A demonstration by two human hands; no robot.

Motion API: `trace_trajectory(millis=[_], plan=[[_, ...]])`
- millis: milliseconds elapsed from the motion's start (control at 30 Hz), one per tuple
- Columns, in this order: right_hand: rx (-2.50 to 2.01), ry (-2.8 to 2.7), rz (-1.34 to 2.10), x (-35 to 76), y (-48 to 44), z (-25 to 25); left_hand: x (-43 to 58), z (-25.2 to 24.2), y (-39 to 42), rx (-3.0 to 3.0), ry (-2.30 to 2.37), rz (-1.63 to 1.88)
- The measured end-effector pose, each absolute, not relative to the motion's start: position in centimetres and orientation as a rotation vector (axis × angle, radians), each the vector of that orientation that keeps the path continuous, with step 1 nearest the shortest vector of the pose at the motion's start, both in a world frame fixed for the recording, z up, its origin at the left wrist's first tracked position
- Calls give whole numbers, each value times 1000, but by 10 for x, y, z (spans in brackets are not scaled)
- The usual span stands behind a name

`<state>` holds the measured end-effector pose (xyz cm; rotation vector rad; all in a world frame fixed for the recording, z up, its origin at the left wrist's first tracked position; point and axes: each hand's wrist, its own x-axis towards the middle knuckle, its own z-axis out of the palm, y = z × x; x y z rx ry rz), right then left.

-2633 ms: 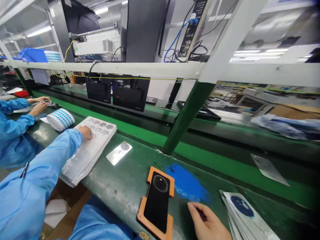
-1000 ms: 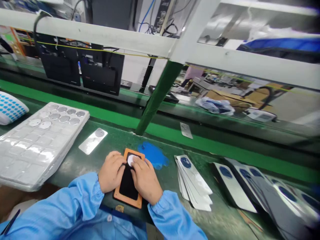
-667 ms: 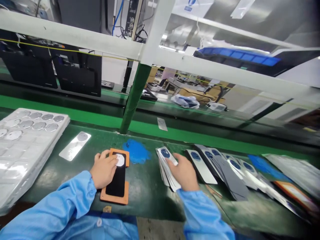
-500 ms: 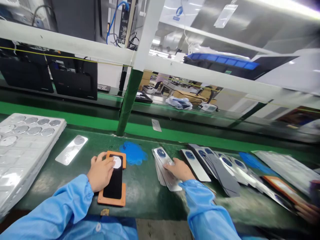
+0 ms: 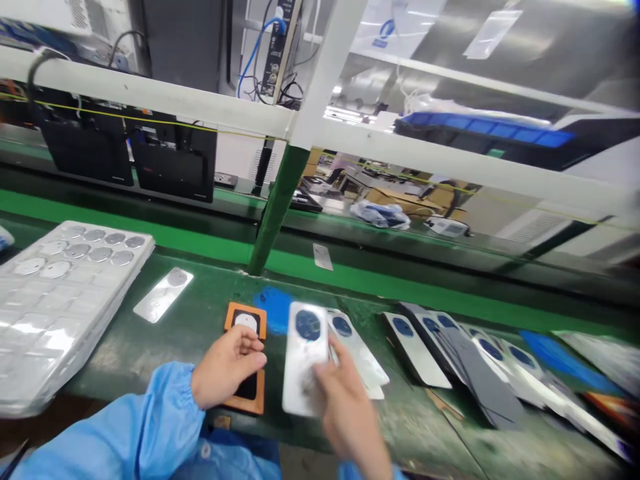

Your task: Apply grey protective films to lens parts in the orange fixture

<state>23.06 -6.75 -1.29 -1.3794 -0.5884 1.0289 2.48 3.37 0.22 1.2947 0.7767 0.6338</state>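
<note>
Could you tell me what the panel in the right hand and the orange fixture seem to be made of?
Panel: probably film-covered plastic or glass, glossy pale silver; it reflects light. Orange fixture: likely matte rigid plastic or board; no shine.

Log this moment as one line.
left hand: resting on orange-framed black jig | right hand: holding silver rectangular panel with blue round patch | fanned stack of like panels: right of jig

Bare belt [image 5: 200, 333] between tray [image 5: 50, 333] and jig [image 5: 233, 313]; fanned covers [image 5: 440, 340] rightward.
</note>
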Motion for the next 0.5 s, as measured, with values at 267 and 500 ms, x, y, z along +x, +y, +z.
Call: trace_trajectory(millis=[267, 500], plan=[[-1632, -1114, 569, 148, -81, -20, 17, -7, 20, 1027, 778, 553], [-1674, -1763, 354, 166, -68, 7, 8, -4, 11, 1216, 714, 460]])
